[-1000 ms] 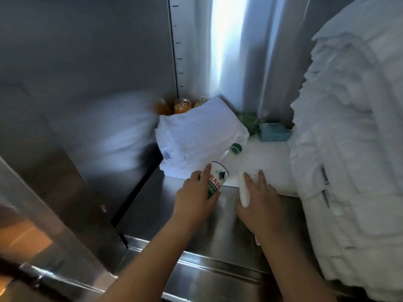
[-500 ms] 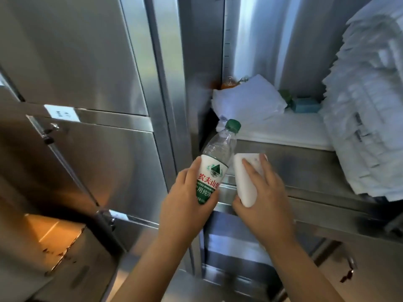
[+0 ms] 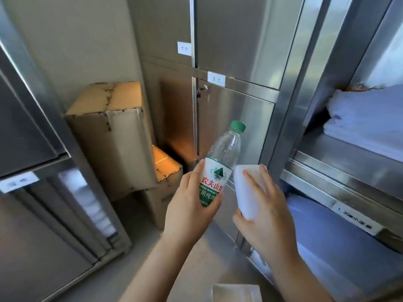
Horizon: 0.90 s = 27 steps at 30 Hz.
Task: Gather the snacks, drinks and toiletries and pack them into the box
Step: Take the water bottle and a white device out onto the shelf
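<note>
My left hand grips a clear water bottle with a green cap and a white, red and green label, held upright and tilted slightly right. My right hand holds a small white bottle beside it, fingers wrapped over its front. Both hands are in the air in front of the steel cabinet, away from the shelf. A pale box corner shows at the bottom edge, below my hands.
Stacked cardboard boxes stand on the floor in the left corner. Steel cabinet doors fill the middle. At right an open shelf holds folded white towels, with orange bottles behind them.
My view has swung left, away from the shelf. Both hands have drawn the water bottle and the white bottle back from the shelf and now hold them in the air.
</note>
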### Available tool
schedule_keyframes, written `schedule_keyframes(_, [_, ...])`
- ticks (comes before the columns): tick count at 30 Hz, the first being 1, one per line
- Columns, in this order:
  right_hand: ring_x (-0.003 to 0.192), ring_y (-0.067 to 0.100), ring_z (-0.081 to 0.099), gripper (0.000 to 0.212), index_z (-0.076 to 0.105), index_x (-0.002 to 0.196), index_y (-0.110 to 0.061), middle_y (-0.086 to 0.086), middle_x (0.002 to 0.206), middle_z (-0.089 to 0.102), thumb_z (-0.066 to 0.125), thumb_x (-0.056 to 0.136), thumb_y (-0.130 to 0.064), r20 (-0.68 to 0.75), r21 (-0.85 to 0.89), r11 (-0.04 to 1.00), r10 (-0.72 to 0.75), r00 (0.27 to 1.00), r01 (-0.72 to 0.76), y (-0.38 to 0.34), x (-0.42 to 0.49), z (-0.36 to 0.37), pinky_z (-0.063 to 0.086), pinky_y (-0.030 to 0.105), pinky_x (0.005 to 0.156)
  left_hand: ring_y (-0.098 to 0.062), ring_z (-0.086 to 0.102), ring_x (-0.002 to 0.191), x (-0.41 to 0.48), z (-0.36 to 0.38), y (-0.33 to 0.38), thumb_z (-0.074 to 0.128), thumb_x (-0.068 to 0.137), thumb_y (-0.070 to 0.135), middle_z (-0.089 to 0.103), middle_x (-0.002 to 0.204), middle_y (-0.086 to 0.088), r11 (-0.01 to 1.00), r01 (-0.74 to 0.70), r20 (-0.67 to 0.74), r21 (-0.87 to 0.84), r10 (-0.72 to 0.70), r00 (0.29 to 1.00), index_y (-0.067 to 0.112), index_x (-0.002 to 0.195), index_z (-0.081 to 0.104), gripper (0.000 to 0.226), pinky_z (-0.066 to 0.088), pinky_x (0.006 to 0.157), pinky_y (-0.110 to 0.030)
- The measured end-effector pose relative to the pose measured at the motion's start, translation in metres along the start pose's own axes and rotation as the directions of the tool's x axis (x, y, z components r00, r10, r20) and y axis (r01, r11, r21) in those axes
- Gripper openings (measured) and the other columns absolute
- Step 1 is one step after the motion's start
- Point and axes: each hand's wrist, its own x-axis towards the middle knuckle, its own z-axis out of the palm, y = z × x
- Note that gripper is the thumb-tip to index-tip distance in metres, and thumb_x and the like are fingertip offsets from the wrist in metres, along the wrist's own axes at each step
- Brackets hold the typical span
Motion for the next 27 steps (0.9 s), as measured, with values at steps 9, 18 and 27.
schedule_keyframes(9, [0.107, 0.023, 0.044, 0.073, 0.044, 0.123, -0.029, 0.003, 0.135, 0.038, 0.065, 0.054, -0.014, 0.155, 0.138, 0.976, -0.192, 0.969, 0.171, -0.101, -0.062, 0.026, 0.037, 0.022, 0.071, 0.002, 0.051, 0.099, -0.081, -0.101, -0.057, 0.058, 0.074, 0.062, 0.041, 0.123, 0.026, 0.981, 0.19, -0.086, 0.034, -0.186, 0.979, 0.051, 0.137, 0.018, 0.076, 0.048, 0.067, -0.022])
schedule_keyframes(18, [0.117, 0.024, 0.043, 0.061, 0.046, 0.123, -0.027, 0.001, 0.139, 0.038, 0.056, 0.064, -0.021, 0.295, 0.266, 0.894, -0.432, 0.852, 0.36, -0.265, -0.074, 0.1, 0.04, 0.027, 0.084, 0.004, 0.051, 0.09, -0.126, -0.247, -0.16, 0.055, 0.07, 0.063, 0.039, 0.12, 0.031, 0.92, 0.392, -0.319, 0.022, -0.365, 0.875, 0.056, 0.134, 0.019, 0.073, 0.04, 0.064, -0.021])
schedule_keyframes(27, [0.124, 0.017, 0.042, 0.077, 0.041, 0.131, -0.04, -0.008, 0.145, 0.032, 0.06, 0.058, -0.028, 0.315, 0.543, 0.702, -0.679, 0.663, 0.461, -0.503, -0.135, 0.231, 0.042, 0.024, 0.084, 0.006, 0.048, 0.095, -0.198, -0.448, -0.3, 0.061, 0.075, 0.056, 0.041, 0.127, 0.025, 0.803, 0.591, -0.576, 0.069, -0.452, 0.681, 0.055, 0.136, 0.019, 0.074, 0.039, 0.072, -0.024])
